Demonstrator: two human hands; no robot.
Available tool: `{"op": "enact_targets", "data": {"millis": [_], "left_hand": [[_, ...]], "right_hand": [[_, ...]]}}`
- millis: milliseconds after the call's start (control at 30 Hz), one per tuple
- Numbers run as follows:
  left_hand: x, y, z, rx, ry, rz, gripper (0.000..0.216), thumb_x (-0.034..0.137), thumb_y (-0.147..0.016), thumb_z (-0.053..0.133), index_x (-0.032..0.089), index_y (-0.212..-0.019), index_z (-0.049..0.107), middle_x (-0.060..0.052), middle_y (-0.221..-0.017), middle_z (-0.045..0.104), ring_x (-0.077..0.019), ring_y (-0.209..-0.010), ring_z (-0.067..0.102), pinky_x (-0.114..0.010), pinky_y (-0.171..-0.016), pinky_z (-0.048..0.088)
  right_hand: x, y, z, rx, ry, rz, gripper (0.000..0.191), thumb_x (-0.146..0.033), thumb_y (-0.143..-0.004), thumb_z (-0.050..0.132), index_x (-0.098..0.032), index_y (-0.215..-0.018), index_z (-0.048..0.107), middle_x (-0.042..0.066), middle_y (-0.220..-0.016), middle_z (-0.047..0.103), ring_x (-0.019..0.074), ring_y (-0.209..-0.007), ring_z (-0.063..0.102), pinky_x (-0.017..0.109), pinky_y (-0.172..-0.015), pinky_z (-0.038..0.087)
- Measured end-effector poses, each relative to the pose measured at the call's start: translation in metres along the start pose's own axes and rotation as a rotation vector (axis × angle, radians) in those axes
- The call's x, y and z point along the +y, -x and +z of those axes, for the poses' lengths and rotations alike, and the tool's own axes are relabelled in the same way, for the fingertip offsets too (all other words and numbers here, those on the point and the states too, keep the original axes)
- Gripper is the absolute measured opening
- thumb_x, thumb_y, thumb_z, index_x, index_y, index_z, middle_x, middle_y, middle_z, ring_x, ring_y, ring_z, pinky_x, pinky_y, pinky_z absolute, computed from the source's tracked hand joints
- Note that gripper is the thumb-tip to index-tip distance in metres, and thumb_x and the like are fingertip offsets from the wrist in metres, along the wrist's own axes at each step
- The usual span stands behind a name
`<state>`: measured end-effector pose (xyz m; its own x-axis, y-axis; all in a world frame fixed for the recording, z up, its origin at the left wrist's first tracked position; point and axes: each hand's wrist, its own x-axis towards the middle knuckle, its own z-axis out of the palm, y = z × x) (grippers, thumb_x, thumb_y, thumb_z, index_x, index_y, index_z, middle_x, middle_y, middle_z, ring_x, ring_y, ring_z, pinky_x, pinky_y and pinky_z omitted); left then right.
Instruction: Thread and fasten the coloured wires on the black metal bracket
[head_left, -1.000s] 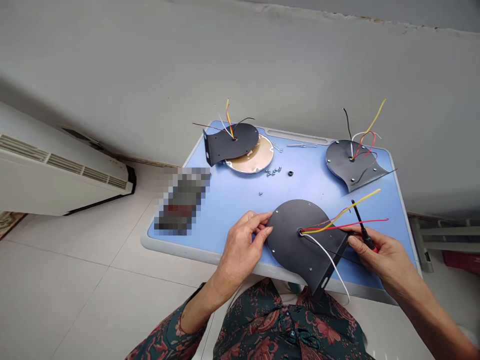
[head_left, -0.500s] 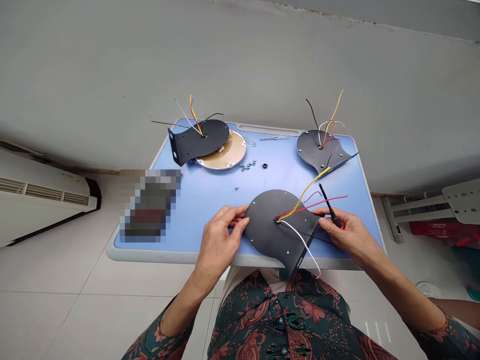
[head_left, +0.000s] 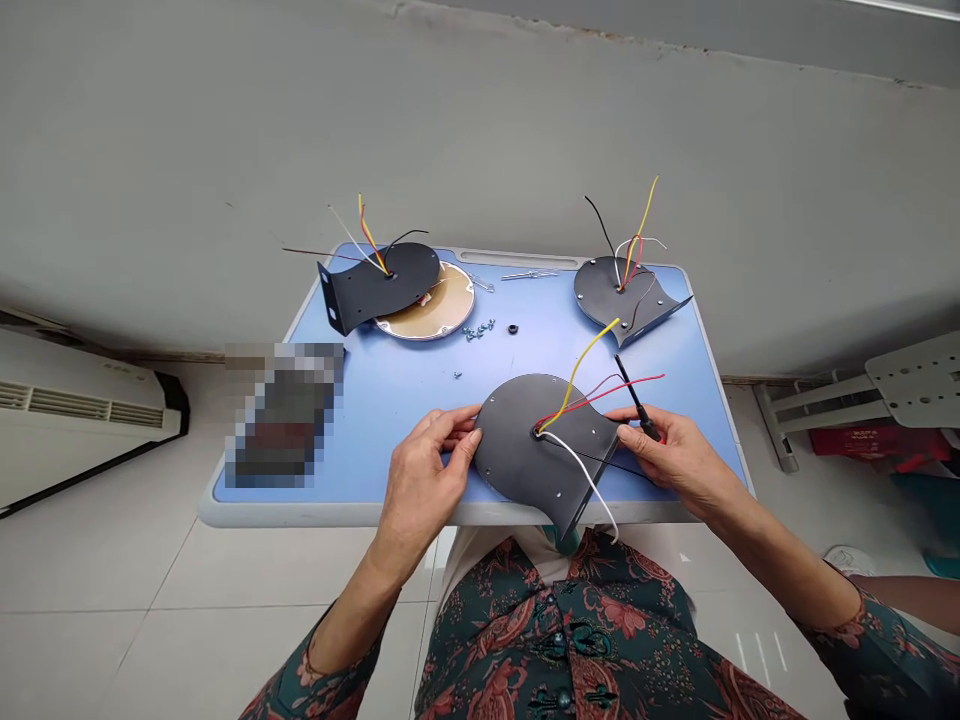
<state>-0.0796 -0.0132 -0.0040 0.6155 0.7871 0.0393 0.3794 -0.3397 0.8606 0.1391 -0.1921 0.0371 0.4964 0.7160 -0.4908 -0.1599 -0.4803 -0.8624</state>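
Observation:
A black round bracket plate [head_left: 517,450] with a bent flange lies at the table's near edge. Yellow, red, white, black and brown wires come up through its central hole. My left hand [head_left: 435,465] pinches the plate's rounded left edge between thumb and fingers. At the flange side, my right hand [head_left: 667,450] grips the plate's right corner. The same hand also holds a screwdriver [head_left: 636,402], its dark shaft pointing up and away; most of its handle is hidden by the palm. Small screw heads show around the plate's rim.
On the blue table [head_left: 397,400] are a second wired bracket [head_left: 397,275] over a tan disc [head_left: 450,305], a third wired bracket [head_left: 600,280], several loose screws [head_left: 478,330], a black grommet [head_left: 513,329] and a thin metal tool [head_left: 531,274]. A blurred dark object [head_left: 285,420] lies left.
The whole view has shifted, so the table and everything on it appear farther left. Both hands keep their hold on the bracket plate, with the screwdriver still in my right hand.

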Motion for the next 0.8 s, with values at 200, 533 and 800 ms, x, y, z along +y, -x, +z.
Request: {"op": "enact_targets", "data": {"millis": [200,533,800], "left_hand": [[0.0021,0.0008,0.0,0.005,-0.034,-0.015,0.034,0.036,-0.092,0.056,0.018,-0.115,0.073,-0.005,-0.097,0.072,-0.0192,-0.09,0.07,-0.034,-0.086,0.058],[0.0001,0.003,0.0012,0.01,-0.058,0.005,0.034,0.038,-0.093,0.056,0.019,-0.117,0.072,-0.004,-0.095,0.069,-0.0181,-0.087,0.068,-0.034,-0.086,0.057],[0.0022,0.0042,-0.0004,-0.011,-0.061,0.017,0.035,0.037,-0.094,0.055,0.02,-0.121,0.07,-0.003,-0.094,0.066,-0.0173,-0.086,0.066,-0.032,-0.086,0.057]], "right_hand": [[-0.0013,0.0002,0.0034,0.031,0.022,-0.02,0.067,-0.064,-0.073,0.074,-0.011,-0.114,0.068,-0.011,-0.056,0.03,0.0052,-0.047,0.021,0.025,-0.044,0.012],[0.0007,0.0009,0.005,0.078,0.0,-0.024,0.062,-0.061,-0.073,0.074,-0.013,-0.113,0.07,-0.01,-0.056,0.03,0.0057,-0.049,0.021,0.026,-0.046,0.014],[0.0003,-0.0015,0.0041,0.05,-0.09,0.018,0.073,-0.063,-0.071,0.077,-0.012,-0.122,0.065,-0.011,-0.058,0.028,0.0043,-0.047,0.018,0.025,-0.045,0.009]]}}
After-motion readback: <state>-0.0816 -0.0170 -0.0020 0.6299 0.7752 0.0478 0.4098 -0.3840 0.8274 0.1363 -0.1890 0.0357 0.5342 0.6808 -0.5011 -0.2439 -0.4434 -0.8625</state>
